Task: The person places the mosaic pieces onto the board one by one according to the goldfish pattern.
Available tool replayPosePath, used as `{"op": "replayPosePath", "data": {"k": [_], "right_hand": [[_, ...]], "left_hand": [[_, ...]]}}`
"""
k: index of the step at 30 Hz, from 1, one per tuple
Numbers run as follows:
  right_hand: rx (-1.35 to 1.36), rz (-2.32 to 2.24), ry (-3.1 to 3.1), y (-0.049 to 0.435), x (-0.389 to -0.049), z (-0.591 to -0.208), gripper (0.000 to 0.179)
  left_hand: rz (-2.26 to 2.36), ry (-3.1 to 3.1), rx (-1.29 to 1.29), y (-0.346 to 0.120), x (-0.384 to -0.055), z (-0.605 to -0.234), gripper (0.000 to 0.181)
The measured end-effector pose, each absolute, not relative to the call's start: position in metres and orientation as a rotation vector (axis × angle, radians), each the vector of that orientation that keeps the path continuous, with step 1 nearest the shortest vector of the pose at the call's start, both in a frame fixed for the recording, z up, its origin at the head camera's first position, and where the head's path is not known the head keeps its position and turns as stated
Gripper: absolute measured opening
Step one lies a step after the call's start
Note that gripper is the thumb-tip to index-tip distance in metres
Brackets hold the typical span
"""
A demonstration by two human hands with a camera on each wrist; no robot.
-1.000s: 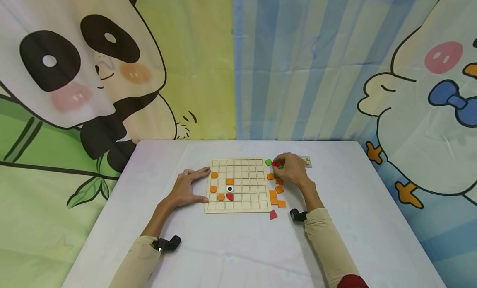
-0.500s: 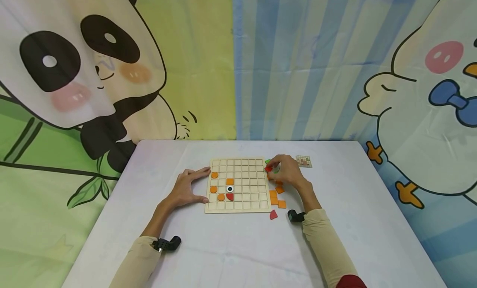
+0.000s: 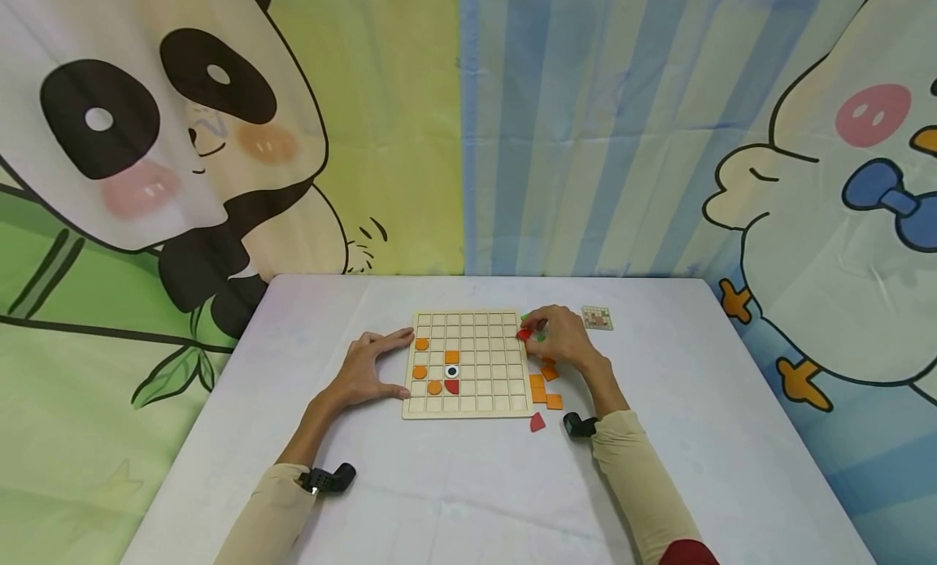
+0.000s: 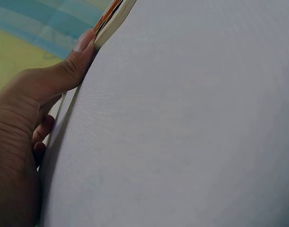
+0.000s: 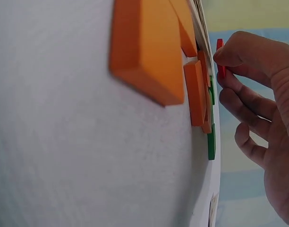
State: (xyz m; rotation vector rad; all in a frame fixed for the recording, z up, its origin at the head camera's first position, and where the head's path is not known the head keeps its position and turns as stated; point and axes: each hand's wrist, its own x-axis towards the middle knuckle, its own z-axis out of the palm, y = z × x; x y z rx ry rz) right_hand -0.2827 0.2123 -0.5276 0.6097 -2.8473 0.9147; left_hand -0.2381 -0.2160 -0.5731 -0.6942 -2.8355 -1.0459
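Observation:
A wooden grid board [image 3: 490,370] lies on the table. Several orange pieces, a white disc with a black dot [image 3: 451,371] and a red quarter-round piece [image 3: 452,387] sit in its cells. My left hand [image 3: 360,368] rests at the board's left edge, thumb and fingers spread and touching it; in the left wrist view the thumb [image 4: 71,68] lies against the board's side. My right hand [image 3: 562,336] pinches a small red piece [image 5: 221,59] between thumb and fingers, just above the board's right edge. The red piece's full shape is partly hidden by the fingers.
Beside the board's right edge lie several orange pieces [image 3: 538,388] and green pieces [image 5: 211,142], partly under my right hand. A loose red piece [image 3: 538,422] lies nearer the front. A small patterned card [image 3: 597,318] is at the back right.
My right hand has moved left and slightly toward me with the red piece, from above the loose pieces to the board's right edge. The card is now uncovered. My left hand stays put.

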Motion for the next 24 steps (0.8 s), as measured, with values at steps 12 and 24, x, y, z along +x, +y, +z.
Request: {"op": "replayPosePath", "data": {"k": [12,24], "right_hand": [[0.676,0.930,-2.837,0.206,-0.281,-0.527,0.021],[0.723,0.941,-2.825,0.195,-0.285,-0.528,0.022]], "left_hand": [[-1.047,-2.830,-0.693,-0.217,-0.238,-0.574,0.112],[-1.044,-2.840,-0.685,-0.217,-0.238,-0.573,0.113]]}}
